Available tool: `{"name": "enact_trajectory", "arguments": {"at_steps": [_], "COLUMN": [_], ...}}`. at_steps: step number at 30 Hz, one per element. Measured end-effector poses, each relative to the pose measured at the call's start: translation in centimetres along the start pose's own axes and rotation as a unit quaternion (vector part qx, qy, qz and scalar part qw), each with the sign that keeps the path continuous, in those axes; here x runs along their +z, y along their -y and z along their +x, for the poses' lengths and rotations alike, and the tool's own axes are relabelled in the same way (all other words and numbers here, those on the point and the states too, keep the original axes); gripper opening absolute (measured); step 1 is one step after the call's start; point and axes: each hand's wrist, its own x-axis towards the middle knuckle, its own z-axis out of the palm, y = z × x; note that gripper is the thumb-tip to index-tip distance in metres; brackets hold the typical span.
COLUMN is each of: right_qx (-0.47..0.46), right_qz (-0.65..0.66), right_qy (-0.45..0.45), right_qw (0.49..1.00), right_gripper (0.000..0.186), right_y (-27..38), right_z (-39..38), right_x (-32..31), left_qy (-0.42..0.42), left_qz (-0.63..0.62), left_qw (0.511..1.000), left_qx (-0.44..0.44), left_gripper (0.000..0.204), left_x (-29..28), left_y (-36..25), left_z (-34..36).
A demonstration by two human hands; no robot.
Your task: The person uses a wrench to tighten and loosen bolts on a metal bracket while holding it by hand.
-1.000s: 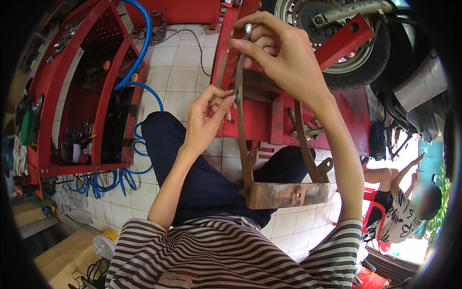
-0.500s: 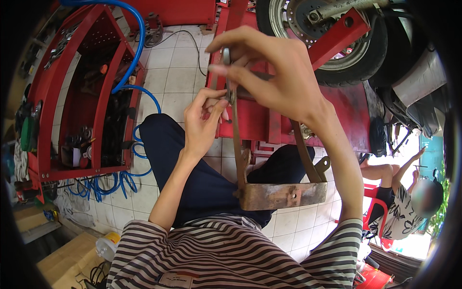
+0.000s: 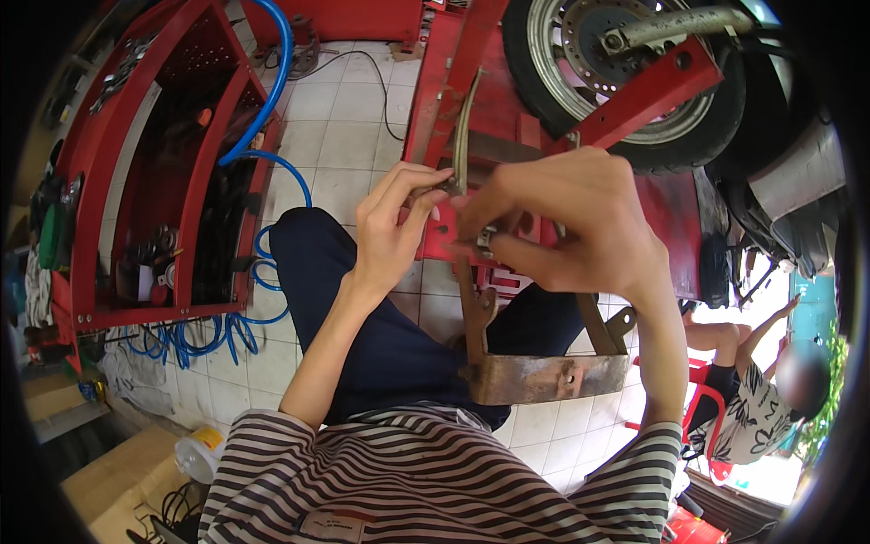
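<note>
A rusty metal bracket with long side arms stands over my lap. My left hand pinches at the long left arm, near a small metal piece too hidden to name. Over the bracket, my right hand is curled and partly blurred, with a silver metal tool among its fingers, likely a wrench, mostly hidden.
A red lift platform holds a motorbike wheel. At left are a red tool cart and blue hose. A person sits on a red chair at right. Cardboard lies lower left.
My right hand has swept down from the top of the long arm with the silver tool, uncovering that arm's upper end. My left hand stays pinched beside the arm, shifted slightly.
</note>
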Motion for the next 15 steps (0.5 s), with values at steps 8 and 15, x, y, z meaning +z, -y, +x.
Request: {"name": "enact_trajectory", "arguments": {"at_steps": [8, 15], "right_qx": [0.147, 0.236], "right_qz": [0.008, 0.081], "right_qy": [-0.174, -0.222], "right_qw": [0.974, 0.943], "right_gripper": [0.026, 0.026], "right_y": [-2.1, -4.7], "right_z": [1.3, 2.2], "right_x": [0.7, 1.2], "left_qy": [-0.009, -0.007], "left_qz": [-0.004, 0.015], "left_qw": [0.999, 0.999], "left_qx": [-0.031, -0.043], "left_gripper": [0.017, 0.016], "left_x": [0.6, 0.7], "left_y": [1.0, 0.9], "left_z": [-0.4, -0.1]}}
